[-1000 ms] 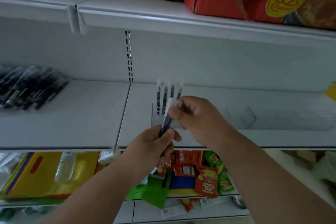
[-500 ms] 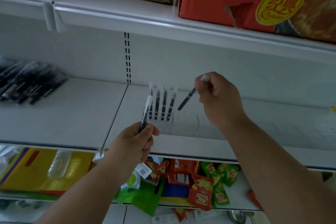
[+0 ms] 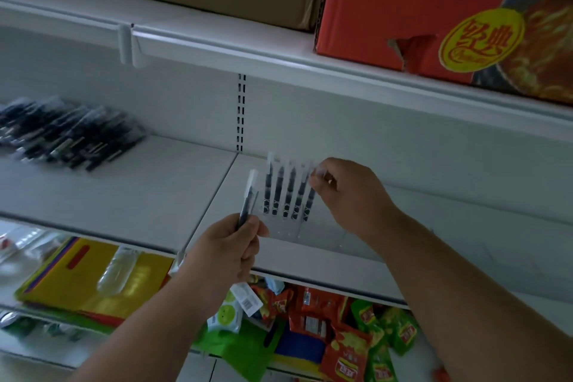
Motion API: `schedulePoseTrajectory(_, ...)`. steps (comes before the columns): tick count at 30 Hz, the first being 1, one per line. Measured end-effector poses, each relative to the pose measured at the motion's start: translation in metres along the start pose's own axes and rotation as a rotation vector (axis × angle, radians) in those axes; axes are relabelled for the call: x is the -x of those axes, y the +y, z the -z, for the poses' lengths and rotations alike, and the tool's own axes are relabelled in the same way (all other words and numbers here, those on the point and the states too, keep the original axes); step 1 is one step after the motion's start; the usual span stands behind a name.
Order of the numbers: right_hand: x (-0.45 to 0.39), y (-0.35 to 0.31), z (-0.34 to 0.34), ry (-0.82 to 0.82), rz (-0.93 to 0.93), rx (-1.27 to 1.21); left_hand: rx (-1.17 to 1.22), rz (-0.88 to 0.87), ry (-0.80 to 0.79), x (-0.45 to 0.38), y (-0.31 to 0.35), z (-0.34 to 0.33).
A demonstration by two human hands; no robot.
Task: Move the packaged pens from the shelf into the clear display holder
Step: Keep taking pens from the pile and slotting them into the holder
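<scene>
Right grip: our right hand [image 3: 347, 195] has its thumb and fingers pinched on the top of a packaged pen [image 3: 310, 195], the far-right one in the row, its lower end already down in the clear display holder [image 3: 280, 228].
Left grip: our left hand [image 3: 229, 253] is wrapped round the lower part of the next pen [image 3: 248, 198], holding it upright just left of the holder, white cap end up.
Head view, the change: half a second back the right hand carried that pen tilted in the air beside the row; now it stands in line, so we make it five in the holder where there were four.
Head view, the holder: it sits on the middle shelf [image 3: 161, 195], at the seam between two shelf panels, pens upright side by side.
Head view, the stock: the pile of packaged pens [image 3: 68, 133] lies well apart at the far left of the same shelf, blurred, so we can't count it.
Doubt: whether the fifth pen is fully seated we cannot tell; the fingers and the clear plastic blur together.
What it means: one more placed, the left hand's pen likely next, and a good pile left to move.
Around us: a red carton [image 3: 403, 9] above, snack packets [image 3: 341, 335] below.
</scene>
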State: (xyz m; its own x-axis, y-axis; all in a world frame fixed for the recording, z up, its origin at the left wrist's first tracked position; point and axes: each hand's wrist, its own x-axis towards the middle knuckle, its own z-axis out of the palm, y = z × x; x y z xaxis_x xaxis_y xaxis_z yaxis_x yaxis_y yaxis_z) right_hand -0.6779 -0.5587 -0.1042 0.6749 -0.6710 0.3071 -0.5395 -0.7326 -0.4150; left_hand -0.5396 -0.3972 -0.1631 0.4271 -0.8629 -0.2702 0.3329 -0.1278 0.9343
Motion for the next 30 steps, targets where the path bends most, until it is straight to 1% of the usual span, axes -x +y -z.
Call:
schedulePoseTrajectory(4,0.0,0.001,-0.007,0.007,-0.09,-0.017,-0.02,-0.003,-0.014,0.002,0.001,0.001)
schedulePoseTrajectory(6,0.005,0.001,-0.007,0.036,-0.141,-0.017,-0.047,-0.003,-0.025,0.002,0.002,0.002)
schedulePoseTrajectory(8,0.016,-0.003,-0.007,0.144,-0.178,-0.036,-0.065,-0.011,-0.038,0.003,0.004,0.003)
schedulePoseTrajectory(10,0.03,-0.015,-0.006,0.267,-0.151,-0.087,-0.119,-0.022,-0.053,0.003,0.005,0.001)
schedulePoseTrajectory(11,0.036,-0.023,-0.005,0.288,-0.136,-0.119,-0.152,-0.028,-0.063,0.002,0.004,0.0)
schedulePoseTrajectory(13,0.045,-0.038,-0.003,0.249,-0.138,-0.207,-0.235,-0.063,-0.101,-0.001,0.0,-0.004)
schedulePoseTrajectory(16,0.05,-0.049,-0.003,0.103,-0.208,-0.356,-0.404,-0.121,-0.189,-0.004,-0.004,-0.013)
schedulePoseTrajectory(17,0.054,-0.05,-0.003,0.074,-0.239,-0.401,-0.42,-0.12,-0.211,-0.003,-0.007,-0.017)
schedulePoseTrajectory(19,0.059,-0.048,0.001,0.069,-0.297,-0.536,-0.457,-0.16,-0.259,0.002,-0.005,-0.026)
schedulePoseTrajectory(20,0.06,-0.048,0.004,0.081,-0.324,-0.591,-0.513,-0.199,-0.262,0.004,-0.002,-0.029)
schedulePoseTrajectory(22,0.058,-0.045,0.011,0.164,-0.359,-0.685,-0.659,-0.346,-0.203,0.005,0.004,-0.029)
schedulePoseTrajectory(24,0.052,-0.038,0.019,0.314,-0.381,-0.795,-0.764,-0.508,-0.099,0.004,0.007,-0.025)
schedulePoseTrajectory(25,0.048,-0.034,0.025,0.394,-0.384,-0.809,-0.796,-0.557,-0.034,0.003,0.008,-0.021)
schedulePoseTrajectory(27,0.043,-0.024,0.031,0.49,-0.359,-0.686,-0.884,-0.648,0.083,-0.001,0.007,-0.015)
schedulePoseTrajectory(28,0.041,-0.018,0.032,0.509,-0.335,-0.592,-0.96,-0.709,0.11,-0.006,0.004,-0.013)
schedulePoseTrajectory(30,0.036,-0.011,0.031,0.495,-0.283,-0.459,-1.139,-0.805,0.132,-0.016,-0.002,-0.013)
